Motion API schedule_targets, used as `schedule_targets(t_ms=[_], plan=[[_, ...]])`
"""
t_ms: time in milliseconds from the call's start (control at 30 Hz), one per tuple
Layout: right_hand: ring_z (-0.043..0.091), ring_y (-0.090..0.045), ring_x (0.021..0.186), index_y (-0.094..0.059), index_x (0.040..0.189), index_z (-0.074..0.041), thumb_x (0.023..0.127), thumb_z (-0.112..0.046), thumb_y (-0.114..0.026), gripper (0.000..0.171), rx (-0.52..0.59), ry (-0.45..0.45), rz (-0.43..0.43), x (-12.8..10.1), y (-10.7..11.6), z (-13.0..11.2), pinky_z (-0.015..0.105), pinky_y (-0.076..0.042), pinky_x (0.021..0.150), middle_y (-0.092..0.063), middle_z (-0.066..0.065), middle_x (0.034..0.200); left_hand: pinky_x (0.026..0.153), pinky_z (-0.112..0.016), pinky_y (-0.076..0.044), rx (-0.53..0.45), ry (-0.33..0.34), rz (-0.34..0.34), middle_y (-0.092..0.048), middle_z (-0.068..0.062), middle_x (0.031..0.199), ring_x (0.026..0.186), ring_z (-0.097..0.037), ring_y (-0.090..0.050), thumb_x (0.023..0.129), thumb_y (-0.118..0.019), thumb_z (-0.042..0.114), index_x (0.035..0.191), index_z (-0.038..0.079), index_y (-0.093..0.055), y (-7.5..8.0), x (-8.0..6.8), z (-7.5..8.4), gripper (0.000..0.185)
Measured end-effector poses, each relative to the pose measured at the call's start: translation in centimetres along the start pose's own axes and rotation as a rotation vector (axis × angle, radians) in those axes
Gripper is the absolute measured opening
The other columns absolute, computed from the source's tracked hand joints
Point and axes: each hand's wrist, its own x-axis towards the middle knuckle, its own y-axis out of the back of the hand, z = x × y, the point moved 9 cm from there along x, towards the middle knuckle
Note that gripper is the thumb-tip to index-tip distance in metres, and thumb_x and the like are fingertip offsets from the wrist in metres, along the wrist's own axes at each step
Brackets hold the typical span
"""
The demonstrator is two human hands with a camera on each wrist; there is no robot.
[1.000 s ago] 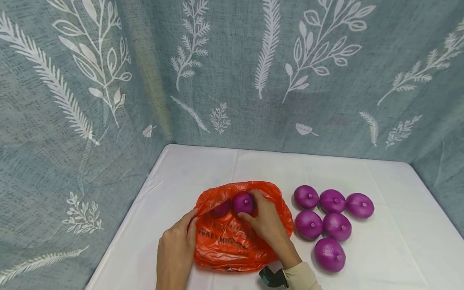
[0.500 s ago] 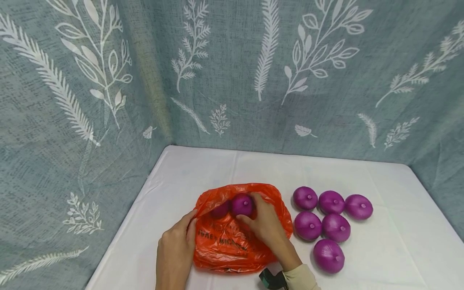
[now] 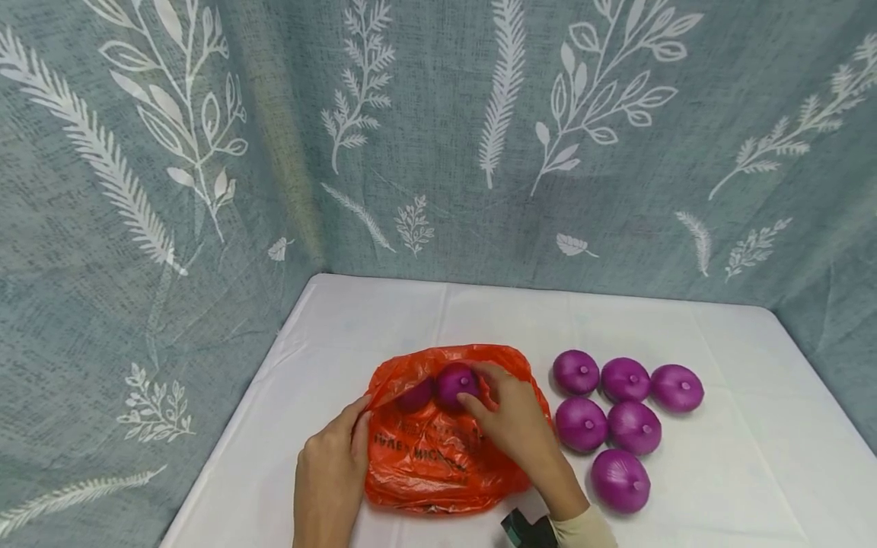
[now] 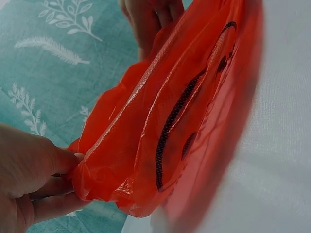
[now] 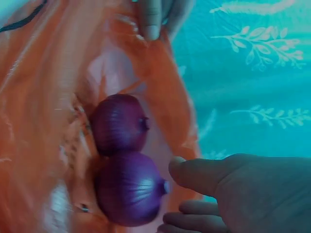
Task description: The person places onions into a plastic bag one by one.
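An orange plastic bag (image 3: 425,457) lies on the white table (image 3: 726,472) with its mouth facing away from me. My left hand (image 3: 359,418) pinches the left edge of the mouth and holds it up; in the left wrist view my left hand (image 4: 73,165) grips the crumpled rim of the bag (image 4: 184,107). Two purple onions (image 3: 457,383) (image 3: 415,396) lie inside the mouth. My right hand (image 3: 483,388) hovers just right of the nearer onion (image 5: 129,187) with its thumb and fingers loosened, holding nothing. The second onion (image 5: 119,124) lies behind it.
Several more purple onions (image 3: 620,415) sit in a cluster on the table, right of the bag. A teal curtain with white leaf prints (image 3: 438,152) closes off the back and both sides. A black wrist device (image 3: 524,527) shows at the bottom edge.
My right hand has let go of the onion in the bag's mouth and drawn back slightly to the right. The left hand keeps its hold on the bag.
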Motion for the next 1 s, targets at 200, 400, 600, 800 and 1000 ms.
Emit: schedule_targets(t_ms=[200, 400, 600, 800, 1000], plan=[[0.036, -0.071, 0.119, -0.069, 0.137, -0.011, 0.098, -0.031, -0.079, 0.045, 0.042, -0.033, 0.033, -0.6, 2.3, 0.1, 0.053, -0.059, 0.099, -0.073, 0.015, 0.132, 0.081, -0.055, -0.063, 0.009, 0.009, -0.011, -0.076, -0.023, 0.116, 0.1, -0.041, -0.077, 0.096, -0.077, 0.003, 0.125, 0.0, -0.076, -0.1, 0.1, 0.0, 0.029], [0.034, -0.068, 0.126, -0.066, 0.139, -0.006, 0.099, -0.031, -0.078, 0.049, 0.048, -0.049, 0.083, -0.8, 5.0, 0.6, 0.05, -0.058, 0.102, -0.071, 0.017, 0.136, 0.083, -0.056, -0.062, 0.019, 0.023, -0.025, -0.076, -0.023, 0.117, 0.102, -0.04, -0.077, 0.097, -0.076, 0.004, 0.126, 0.001, -0.076, -0.1, 0.1, -0.1, 0.029], [0.037, -0.066, 0.129, -0.063, 0.144, -0.008, 0.101, -0.031, -0.075, 0.05, 0.009, -0.058, 0.172, -1.2, 8.6, 1.5, 0.05, -0.057, 0.099, -0.066, 0.017, 0.143, 0.083, -0.056, -0.062, 0.012, 0.004, -0.013, -0.076, -0.023, 0.117, 0.102, -0.041, -0.077, 0.097, -0.076, 0.004, 0.126, 0.001, -0.075, 0.0, 0.2, 0.3, 0.029], [0.04, -0.064, 0.13, -0.058, 0.148, -0.006, 0.102, -0.031, -0.073, 0.055, -0.022, -0.057, 0.249, -1.8, 11.1, 2.3, 0.056, -0.054, 0.103, -0.062, 0.019, 0.147, 0.084, -0.056, -0.062, 0.024, 0.025, -0.026, -0.076, -0.023, 0.118, 0.103, -0.041, -0.076, 0.098, -0.075, 0.005, 0.127, 0.001, -0.075, 0.0, 0.3, 0.4, 0.029], [0.041, -0.062, 0.132, -0.055, 0.152, -0.007, 0.102, -0.034, -0.073, 0.059, -0.045, -0.103, 0.283, -2.5, 12.9, 3.4, 0.057, -0.053, 0.104, -0.06, 0.02, 0.15, 0.084, -0.056, -0.062, 0.027, 0.029, -0.03, -0.076, -0.023, 0.118, 0.103, -0.042, -0.076, 0.098, -0.076, 0.006, 0.127, 0.001, -0.075, 0.0, 0.3, 0.6, 0.029]])
